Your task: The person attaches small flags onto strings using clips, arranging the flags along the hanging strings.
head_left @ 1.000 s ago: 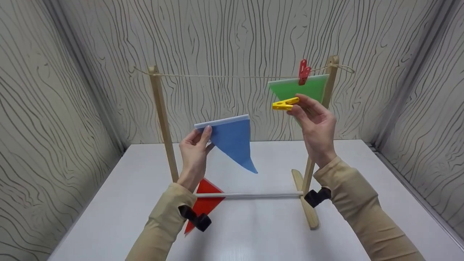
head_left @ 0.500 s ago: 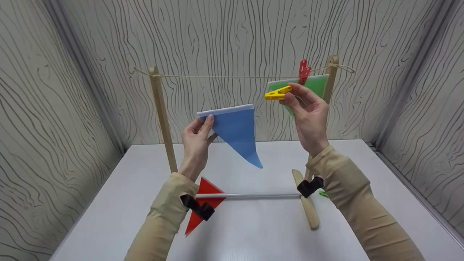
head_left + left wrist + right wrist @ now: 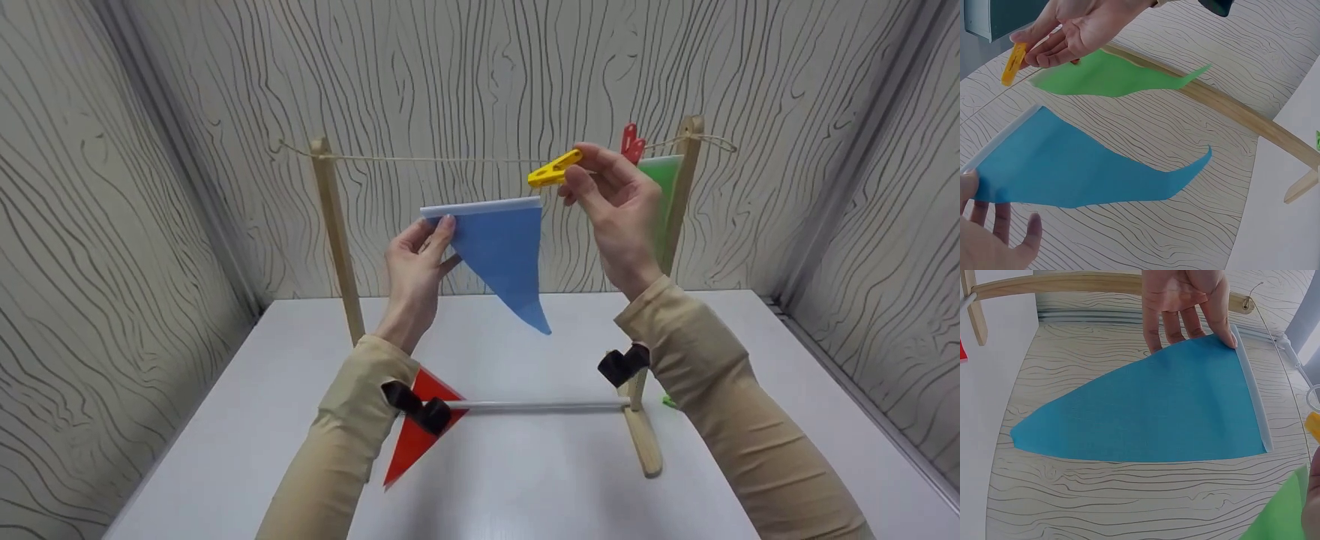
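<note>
My left hand [image 3: 415, 274] pinches a blue triangular pennant [image 3: 502, 251] near the left end of its white top strip, thumb in front. The pennant hangs point down, its strip a little below the string [image 3: 420, 158] in the head view. With thumb and fingertips my right hand [image 3: 619, 206] holds a yellow clothespin [image 3: 553, 169] up and to the right of the pennant's top corner, apart from it. Behind that hand a green pennant [image 3: 661, 195] hangs by a red clothespin [image 3: 634, 144]. In the left wrist view the yellow clothespin [image 3: 1014, 64] points away from the right hand's fingertips.
Two wooden posts [image 3: 334, 240] carry the string, joined low down by a white rod [image 3: 540, 405]. A red pennant [image 3: 420, 435] lies on the white table [image 3: 517, 480] under the left forearm. A green clothespin [image 3: 670, 402] lies beside the right foot [image 3: 645, 450].
Both hands have risen. The blue pennant has come up and slightly right, its strip more level. The right hand has carried the yellow clothespin up and left, covering more of the green pennant.
</note>
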Demonstrator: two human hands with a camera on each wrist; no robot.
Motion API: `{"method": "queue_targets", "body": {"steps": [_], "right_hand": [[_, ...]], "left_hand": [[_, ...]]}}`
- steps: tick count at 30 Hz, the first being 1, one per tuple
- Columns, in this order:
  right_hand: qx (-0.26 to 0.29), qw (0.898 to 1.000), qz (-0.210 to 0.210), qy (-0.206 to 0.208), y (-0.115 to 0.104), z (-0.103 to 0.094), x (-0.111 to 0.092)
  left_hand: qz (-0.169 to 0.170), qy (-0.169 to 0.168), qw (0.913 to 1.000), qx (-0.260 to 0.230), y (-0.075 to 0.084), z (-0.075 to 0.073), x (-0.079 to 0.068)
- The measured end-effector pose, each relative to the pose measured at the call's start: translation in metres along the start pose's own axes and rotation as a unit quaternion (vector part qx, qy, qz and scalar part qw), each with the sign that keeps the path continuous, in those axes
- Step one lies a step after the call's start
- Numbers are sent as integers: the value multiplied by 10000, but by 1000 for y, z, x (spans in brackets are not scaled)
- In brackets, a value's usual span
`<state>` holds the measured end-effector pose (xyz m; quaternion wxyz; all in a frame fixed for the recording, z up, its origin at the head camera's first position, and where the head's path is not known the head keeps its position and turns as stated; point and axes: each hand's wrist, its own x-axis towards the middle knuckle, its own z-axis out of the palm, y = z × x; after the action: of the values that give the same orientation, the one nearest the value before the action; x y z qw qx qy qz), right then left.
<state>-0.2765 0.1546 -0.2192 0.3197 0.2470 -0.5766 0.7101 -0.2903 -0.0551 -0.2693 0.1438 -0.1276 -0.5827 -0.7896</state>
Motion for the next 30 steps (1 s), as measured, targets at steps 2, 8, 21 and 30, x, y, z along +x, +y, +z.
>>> {"method": "queue_targets", "body": {"steps": [2, 8, 21, 30], "right_hand": [[4, 10000, -87, -26, -2, 3, 4], [-368, 9989, -258, -105, -6, 10, 13], [-934, 9950, -240, -266, -10, 14, 30], [-1118, 9923, -233, -482, -14, 21, 37]], "left_hand": [[35, -2, 10000, -13, 2, 2, 2], [186, 25, 9998, 79, 7, 5, 6], [279, -57, 9996, -10, 13, 12, 13], [266, -10, 9996, -25, 20, 18, 16]]}}
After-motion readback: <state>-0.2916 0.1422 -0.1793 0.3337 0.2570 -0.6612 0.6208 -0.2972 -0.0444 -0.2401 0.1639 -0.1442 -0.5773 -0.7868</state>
